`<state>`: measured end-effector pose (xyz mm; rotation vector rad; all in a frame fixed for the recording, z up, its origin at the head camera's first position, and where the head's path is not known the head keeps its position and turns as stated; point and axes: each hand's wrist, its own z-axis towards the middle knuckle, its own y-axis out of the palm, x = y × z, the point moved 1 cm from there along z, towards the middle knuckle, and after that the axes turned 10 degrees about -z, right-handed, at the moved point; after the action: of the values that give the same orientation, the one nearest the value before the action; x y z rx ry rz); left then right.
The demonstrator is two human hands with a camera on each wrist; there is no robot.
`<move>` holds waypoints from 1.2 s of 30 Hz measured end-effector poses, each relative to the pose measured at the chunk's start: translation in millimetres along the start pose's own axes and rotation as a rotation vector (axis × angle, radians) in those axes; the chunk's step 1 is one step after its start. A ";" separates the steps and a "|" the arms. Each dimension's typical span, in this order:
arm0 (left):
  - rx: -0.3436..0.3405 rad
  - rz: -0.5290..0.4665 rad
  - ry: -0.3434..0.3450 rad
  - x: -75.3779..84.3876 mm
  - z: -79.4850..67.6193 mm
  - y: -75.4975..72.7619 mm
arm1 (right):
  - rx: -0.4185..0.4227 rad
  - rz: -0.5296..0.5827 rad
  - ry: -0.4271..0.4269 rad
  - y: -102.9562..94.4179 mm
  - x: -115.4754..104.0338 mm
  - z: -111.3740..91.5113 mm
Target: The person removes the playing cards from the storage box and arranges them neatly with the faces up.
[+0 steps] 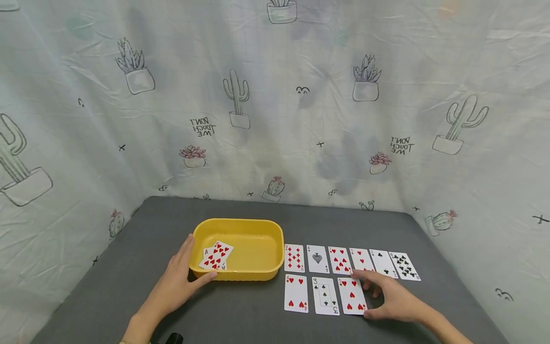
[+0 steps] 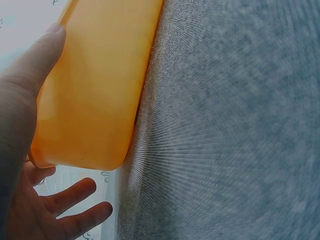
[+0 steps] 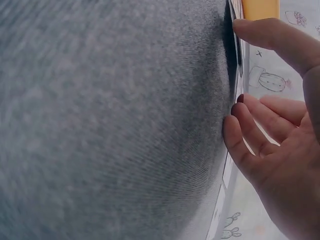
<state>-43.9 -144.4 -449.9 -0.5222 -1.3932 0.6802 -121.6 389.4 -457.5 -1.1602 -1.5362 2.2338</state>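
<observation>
My left hand [image 1: 172, 282] holds the near left corner of a yellow plastic tray [image 1: 258, 275], thumb along the front wall and fingers at the left side. In the left wrist view, two fingers [image 2: 72, 197] spread free below the tray. Inside lie an ace and, over it, a hearts card [image 1: 217, 255]. On the right, my right hand [image 1: 393, 298] pinches the five of hearts [image 1: 352, 295] by its right edge, index finger at the top corner, thumb at the bottom. Its other fingers curl loosely beside the card. In the right wrist view a dark gap shows under a card's edge.
To the left of the five lie the three of clubs [image 1: 325, 296] and four of hearts [image 1: 296, 293]. Behind them runs a row of several cards, from the nine of diamonds [image 1: 294, 258] to a clubs card [image 1: 405, 266]. A cactus-print curtain [image 1: 275, 119] surrounds the grey table [image 1: 245, 315].
</observation>
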 end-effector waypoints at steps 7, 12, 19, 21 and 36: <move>-0.009 -0.009 -0.009 2.3 -1.2 -1.9 | -0.007 -0.039 0.006 4.0 0.3 1.5; -0.008 -0.018 -0.005 2.7 -2.6 -2.6 | 0.008 -0.092 -0.007 5.1 -0.8 0.7; -0.001 -0.014 0.001 -0.5 -1.7 -0.9 | -0.006 -0.133 -0.003 3.1 -3.2 2.4; -0.001 -0.015 -0.001 -1.1 -1.9 -0.7 | -0.018 -0.174 0.016 -0.1 -7.8 4.4; 0.002 -0.017 0.004 -0.6 -1.2 0.8 | 0.123 -0.133 -0.101 7.2 -97.9 103.0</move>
<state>-42.8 -144.2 -451.1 -0.5092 -1.3916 0.6671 -124.7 259.5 -399.5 -0.8965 -1.4427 2.2924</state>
